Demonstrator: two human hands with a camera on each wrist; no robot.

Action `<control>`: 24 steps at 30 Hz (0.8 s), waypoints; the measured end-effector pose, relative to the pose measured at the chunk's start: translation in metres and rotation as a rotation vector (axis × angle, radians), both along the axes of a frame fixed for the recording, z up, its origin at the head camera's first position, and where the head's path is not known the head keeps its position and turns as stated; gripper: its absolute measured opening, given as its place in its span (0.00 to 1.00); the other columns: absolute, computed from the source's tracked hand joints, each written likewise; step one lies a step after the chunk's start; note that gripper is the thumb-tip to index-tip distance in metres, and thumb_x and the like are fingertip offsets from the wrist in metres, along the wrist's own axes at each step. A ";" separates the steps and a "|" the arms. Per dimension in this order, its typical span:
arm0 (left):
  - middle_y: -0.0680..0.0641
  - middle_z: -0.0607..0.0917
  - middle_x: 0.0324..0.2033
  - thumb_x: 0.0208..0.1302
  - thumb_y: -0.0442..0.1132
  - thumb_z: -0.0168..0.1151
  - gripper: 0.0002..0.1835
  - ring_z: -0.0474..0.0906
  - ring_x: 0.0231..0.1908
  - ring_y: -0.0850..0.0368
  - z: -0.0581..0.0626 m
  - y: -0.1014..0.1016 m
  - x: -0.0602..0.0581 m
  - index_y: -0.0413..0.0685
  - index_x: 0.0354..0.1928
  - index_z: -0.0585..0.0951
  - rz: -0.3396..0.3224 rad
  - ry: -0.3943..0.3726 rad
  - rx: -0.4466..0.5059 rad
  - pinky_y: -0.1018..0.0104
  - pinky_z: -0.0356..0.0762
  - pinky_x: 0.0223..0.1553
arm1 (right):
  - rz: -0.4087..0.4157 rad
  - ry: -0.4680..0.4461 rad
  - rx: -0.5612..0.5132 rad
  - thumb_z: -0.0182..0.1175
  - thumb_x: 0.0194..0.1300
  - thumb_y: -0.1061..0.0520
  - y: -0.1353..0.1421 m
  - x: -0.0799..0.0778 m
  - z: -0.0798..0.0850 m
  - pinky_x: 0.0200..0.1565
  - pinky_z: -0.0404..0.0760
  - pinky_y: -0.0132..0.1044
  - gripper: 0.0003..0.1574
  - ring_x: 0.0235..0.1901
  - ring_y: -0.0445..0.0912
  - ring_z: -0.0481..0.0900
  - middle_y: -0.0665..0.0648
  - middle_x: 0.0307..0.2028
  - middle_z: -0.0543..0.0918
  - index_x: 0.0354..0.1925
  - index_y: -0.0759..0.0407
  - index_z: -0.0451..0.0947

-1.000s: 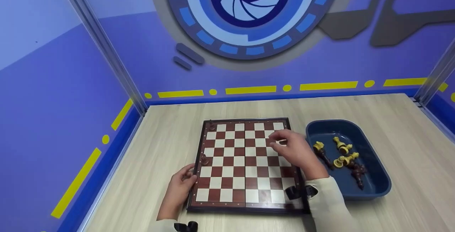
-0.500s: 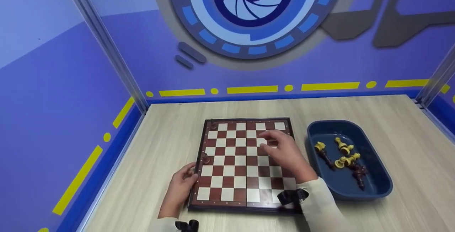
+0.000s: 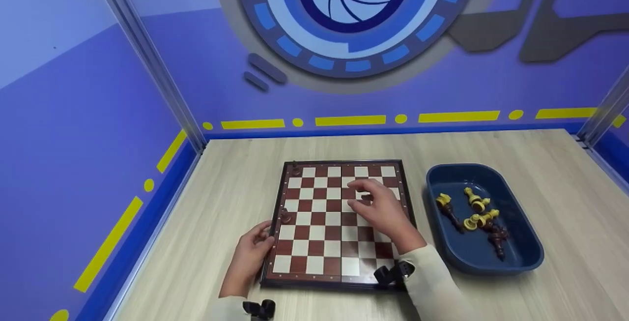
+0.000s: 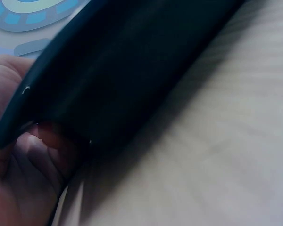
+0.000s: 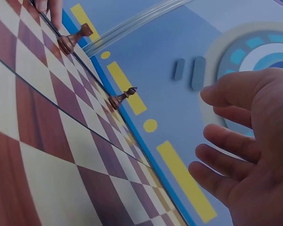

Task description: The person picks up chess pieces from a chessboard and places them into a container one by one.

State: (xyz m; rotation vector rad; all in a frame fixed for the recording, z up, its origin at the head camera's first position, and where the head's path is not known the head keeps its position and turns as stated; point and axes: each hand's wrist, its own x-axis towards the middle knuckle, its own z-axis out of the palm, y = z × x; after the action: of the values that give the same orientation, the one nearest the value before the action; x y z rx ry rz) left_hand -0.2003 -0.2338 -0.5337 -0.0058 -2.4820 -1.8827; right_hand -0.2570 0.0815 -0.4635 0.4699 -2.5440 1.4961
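Note:
A brown-and-white chessboard (image 3: 333,218) lies on the table. My left hand (image 3: 249,254) grips its left edge, the thumb at the dark rim; in the left wrist view the fingers (image 4: 35,165) show by a notch in the board's dark side (image 4: 118,70). My right hand (image 3: 383,210) hovers over the right half, fingers loosely bent and apart, holding nothing; its palm (image 5: 269,155) shows in the right wrist view. A dark brown rook (image 5: 75,38) stands on the board's left column, near my left hand. A dark bishop (image 5: 121,98) stands in the far left corner.
A blue plastic tub (image 3: 528,242) stands right of the board. Several yellow chess pieces (image 3: 471,221) and dark chess pieces (image 3: 498,237) lie in it. Blue printed panels (image 3: 162,90) wall in the pale wooden table (image 3: 231,183) at the back and sides.
My right hand has moved left, from near the board's right edge further in over its right half. The left hand keeps its place at the left edge. The camera view has shifted slightly.

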 end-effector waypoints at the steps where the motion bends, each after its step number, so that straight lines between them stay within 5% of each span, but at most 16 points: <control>1: 0.43 0.77 0.39 0.67 0.30 0.55 0.24 0.77 0.37 0.61 0.000 0.000 -0.001 0.32 0.64 0.69 0.004 -0.003 0.002 0.71 0.77 0.38 | 0.002 0.000 -0.004 0.67 0.58 0.59 -0.001 0.000 0.000 0.54 0.80 0.47 0.21 0.54 0.50 0.78 0.53 0.51 0.80 0.52 0.52 0.80; 15: 0.45 0.76 0.39 0.68 0.32 0.55 0.25 0.77 0.38 0.60 -0.001 0.002 0.000 0.34 0.66 0.68 0.018 -0.044 0.015 0.70 0.78 0.38 | 0.038 0.012 0.009 0.67 0.59 0.55 -0.025 0.000 0.005 0.54 0.78 0.53 0.25 0.54 0.56 0.78 0.52 0.54 0.79 0.56 0.48 0.77; 24: 0.43 0.77 0.39 0.67 0.31 0.56 0.25 0.76 0.37 0.62 0.000 0.000 0.000 0.31 0.65 0.69 -0.007 0.018 -0.004 0.72 0.77 0.40 | 0.076 0.035 0.008 0.66 0.60 0.53 -0.038 0.003 0.004 0.57 0.77 0.47 0.25 0.55 0.50 0.76 0.52 0.54 0.78 0.57 0.50 0.77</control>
State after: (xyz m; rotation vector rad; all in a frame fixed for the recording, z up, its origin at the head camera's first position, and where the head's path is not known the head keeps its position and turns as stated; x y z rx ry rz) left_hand -0.2004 -0.2341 -0.5333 -0.0307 -2.4775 -1.8717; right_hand -0.2545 0.0438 -0.4599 0.5948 -2.5328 1.4893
